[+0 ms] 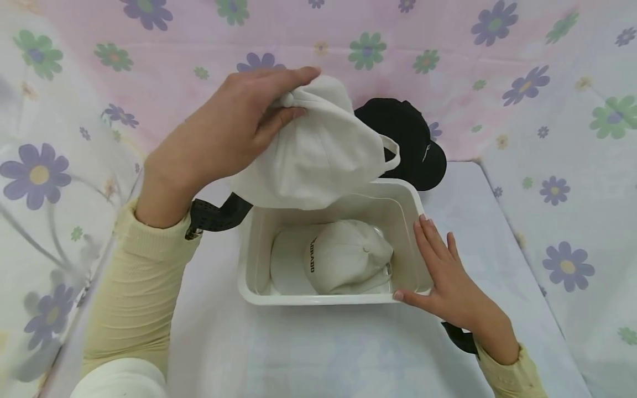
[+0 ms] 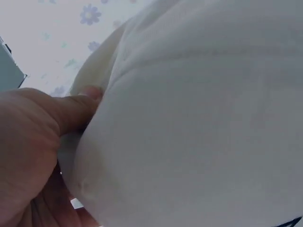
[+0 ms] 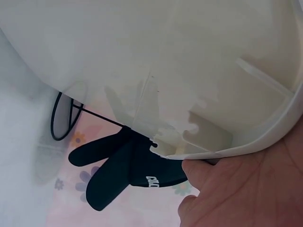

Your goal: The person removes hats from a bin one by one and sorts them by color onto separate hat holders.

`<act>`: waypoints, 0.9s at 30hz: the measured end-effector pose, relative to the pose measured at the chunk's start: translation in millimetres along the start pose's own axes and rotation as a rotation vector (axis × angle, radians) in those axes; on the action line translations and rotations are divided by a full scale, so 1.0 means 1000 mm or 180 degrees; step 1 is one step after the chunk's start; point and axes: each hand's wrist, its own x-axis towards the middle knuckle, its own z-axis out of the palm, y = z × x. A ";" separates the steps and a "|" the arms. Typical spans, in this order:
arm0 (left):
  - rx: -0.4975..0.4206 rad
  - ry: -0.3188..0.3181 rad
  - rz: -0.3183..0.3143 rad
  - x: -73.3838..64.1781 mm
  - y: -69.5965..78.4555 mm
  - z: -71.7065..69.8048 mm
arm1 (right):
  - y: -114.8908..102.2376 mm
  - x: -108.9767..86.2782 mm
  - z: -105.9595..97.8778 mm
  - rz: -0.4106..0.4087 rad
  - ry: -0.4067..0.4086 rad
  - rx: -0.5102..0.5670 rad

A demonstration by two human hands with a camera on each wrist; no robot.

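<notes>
My left hand (image 1: 219, 121) pinches a white cap (image 1: 323, 149) by its crown between thumb and fingers, above the back of a white plastic bin (image 1: 328, 300). In the left wrist view the white cap (image 2: 199, 123) fills most of the picture, beside the thumb. Inside the bin lies another white cap (image 1: 348, 257) with dark lettering, its brim to the left. My right hand (image 1: 448, 276) rests against the bin's right end, fingers straight along the rim and thumb at the front corner. Seen from the right wrist, this hand (image 3: 246, 184) touches the bin's rim (image 3: 255, 144).
Behind the bin is a black cap (image 1: 405, 141), partly hidden by the held one. The right wrist view shows dark brims (image 3: 109, 182) near a black wire loop (image 3: 66, 116). Flowered cloth (image 1: 497, 83) hangs around the white table (image 1: 308, 354). A white rounded object (image 1: 121, 380) is at lower left.
</notes>
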 end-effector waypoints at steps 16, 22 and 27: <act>0.0343 0.0123 -0.0951 0.009 -0.061 -0.008 | 0.000 0.000 0.003 0.0109 -0.0024 0.0042; 0.0161 -0.0083 -0.1171 0.015 -0.093 0.012 | 0.001 0.000 0.003 0.0076 -0.0016 -0.0042; 0.0023 -0.0359 -0.1267 0.022 -0.111 0.029 | 0.001 0.000 0.003 0.0068 -0.0015 0.0004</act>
